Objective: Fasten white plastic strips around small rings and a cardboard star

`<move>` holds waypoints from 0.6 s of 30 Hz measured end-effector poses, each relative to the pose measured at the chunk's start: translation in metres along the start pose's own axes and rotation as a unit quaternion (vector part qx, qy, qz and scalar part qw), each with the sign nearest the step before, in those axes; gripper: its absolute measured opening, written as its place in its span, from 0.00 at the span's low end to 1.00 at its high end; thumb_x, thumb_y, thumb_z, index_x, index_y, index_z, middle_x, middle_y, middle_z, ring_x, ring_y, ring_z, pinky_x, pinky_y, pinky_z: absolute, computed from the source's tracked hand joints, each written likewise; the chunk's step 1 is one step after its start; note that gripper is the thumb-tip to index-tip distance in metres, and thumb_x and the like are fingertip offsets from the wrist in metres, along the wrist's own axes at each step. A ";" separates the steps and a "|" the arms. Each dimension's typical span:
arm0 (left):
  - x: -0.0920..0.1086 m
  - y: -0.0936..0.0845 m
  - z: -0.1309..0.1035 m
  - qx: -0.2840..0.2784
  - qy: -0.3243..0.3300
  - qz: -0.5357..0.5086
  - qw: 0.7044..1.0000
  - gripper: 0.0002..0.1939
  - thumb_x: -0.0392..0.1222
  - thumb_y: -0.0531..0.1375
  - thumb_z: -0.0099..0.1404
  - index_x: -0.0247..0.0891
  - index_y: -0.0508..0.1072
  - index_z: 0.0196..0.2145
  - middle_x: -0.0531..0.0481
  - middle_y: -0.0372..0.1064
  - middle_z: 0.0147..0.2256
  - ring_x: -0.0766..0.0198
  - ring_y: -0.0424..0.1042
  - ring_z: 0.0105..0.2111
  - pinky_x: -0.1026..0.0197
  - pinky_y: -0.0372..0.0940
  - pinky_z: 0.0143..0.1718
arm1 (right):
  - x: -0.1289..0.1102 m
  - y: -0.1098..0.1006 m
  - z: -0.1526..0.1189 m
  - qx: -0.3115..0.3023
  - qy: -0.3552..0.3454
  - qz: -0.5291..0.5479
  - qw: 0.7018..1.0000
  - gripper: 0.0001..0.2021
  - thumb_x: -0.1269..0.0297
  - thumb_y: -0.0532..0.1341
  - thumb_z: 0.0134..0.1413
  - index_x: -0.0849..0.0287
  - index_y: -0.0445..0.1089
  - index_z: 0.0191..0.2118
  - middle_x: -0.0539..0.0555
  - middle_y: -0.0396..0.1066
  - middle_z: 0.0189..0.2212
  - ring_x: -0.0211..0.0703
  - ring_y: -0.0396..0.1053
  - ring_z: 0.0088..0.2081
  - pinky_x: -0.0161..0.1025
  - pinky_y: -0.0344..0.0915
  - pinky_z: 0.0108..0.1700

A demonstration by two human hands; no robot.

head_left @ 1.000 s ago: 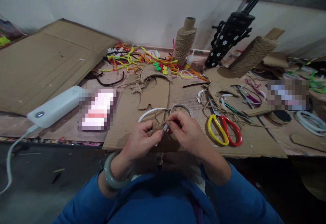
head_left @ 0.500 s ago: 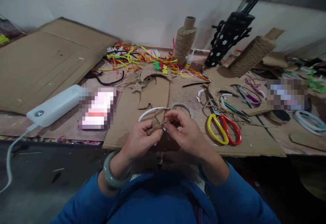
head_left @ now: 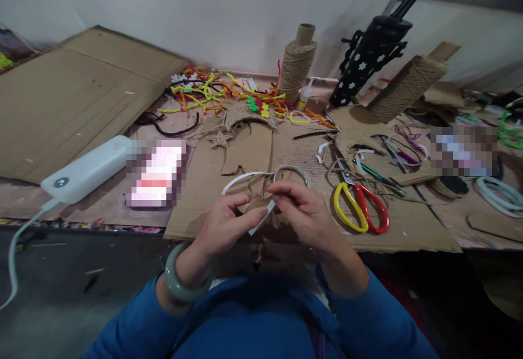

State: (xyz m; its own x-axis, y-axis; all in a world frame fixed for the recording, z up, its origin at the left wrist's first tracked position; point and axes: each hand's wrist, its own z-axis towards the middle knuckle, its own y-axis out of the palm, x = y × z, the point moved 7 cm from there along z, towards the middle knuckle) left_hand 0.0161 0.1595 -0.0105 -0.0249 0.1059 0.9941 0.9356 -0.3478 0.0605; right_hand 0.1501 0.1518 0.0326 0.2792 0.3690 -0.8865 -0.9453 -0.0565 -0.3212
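Observation:
My left hand is closed in front of me, thumb and fingers pinched on a small brown piece with loose twine, mostly hidden by the fingers. A narrow white strip slants between my hands, with the left thumb against it. My right hand pinches the strip's upper end between thumb and forefinger. Just beyond the hands lies a roll of white tape, its loose end curving left. Scissors with one yellow and one red handle rest right of my right hand.
Cardboard covers the work area. A power bank and a lit phone lie left. Behind are a twine-wrapped crescent, a twine star, colourful pipe cleaners, twine spools and a black flowered holder.
My right fingers have shifted slightly up and right from the left thumb. More of the white strip now shows between the hands. The left hand has barely moved.

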 end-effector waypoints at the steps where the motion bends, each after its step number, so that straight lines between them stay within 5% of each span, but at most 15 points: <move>1: -0.001 -0.001 0.000 -0.003 0.004 -0.015 1.000 0.14 0.50 0.64 0.56 0.35 0.74 0.26 0.53 0.65 0.21 0.69 0.61 0.21 0.66 0.57 0.22 | 0.002 -0.004 0.000 0.032 0.009 0.014 0.999 0.09 0.71 0.56 0.56 0.56 0.72 0.38 0.51 0.75 0.32 0.38 0.72 0.31 0.35 0.70 0.32; 8: -0.009 -0.004 -0.002 0.008 0.005 -0.068 0.998 0.15 0.51 0.68 0.52 0.36 0.76 0.29 0.52 0.69 0.23 0.68 0.65 0.23 0.66 0.59 0.24 | 0.011 -0.019 -0.005 0.189 0.040 0.065 0.979 0.06 0.67 0.60 0.54 0.54 0.73 0.36 0.49 0.75 0.29 0.36 0.71 0.26 0.34 0.71 0.27; 12: -0.009 -0.007 -0.002 0.044 0.026 -0.073 0.996 0.09 0.45 0.64 0.58 0.37 0.75 0.27 0.53 0.71 0.23 0.69 0.67 0.25 0.68 0.61 0.27 | 0.018 -0.019 -0.010 0.169 0.067 0.079 0.980 0.07 0.63 0.60 0.56 0.55 0.74 0.39 0.49 0.74 0.28 0.36 0.71 0.25 0.34 0.72 0.28; 18: -0.011 -0.005 0.000 0.021 0.018 -0.076 0.997 0.08 0.42 0.65 0.57 0.36 0.74 0.24 0.55 0.69 0.21 0.71 0.65 0.22 0.70 0.60 0.24 | 0.023 -0.017 -0.014 0.077 0.116 0.106 0.985 0.15 0.60 0.61 0.56 0.54 0.70 0.49 0.50 0.73 0.31 0.36 0.71 0.31 0.33 0.69 0.31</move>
State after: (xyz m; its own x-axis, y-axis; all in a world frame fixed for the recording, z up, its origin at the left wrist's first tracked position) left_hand 0.0111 0.1599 -0.0212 -0.1795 0.1212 0.9763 0.9342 -0.2901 0.2078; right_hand 0.1749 0.1486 0.0127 0.0873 0.1413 -0.9861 -0.9959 0.0380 -0.0827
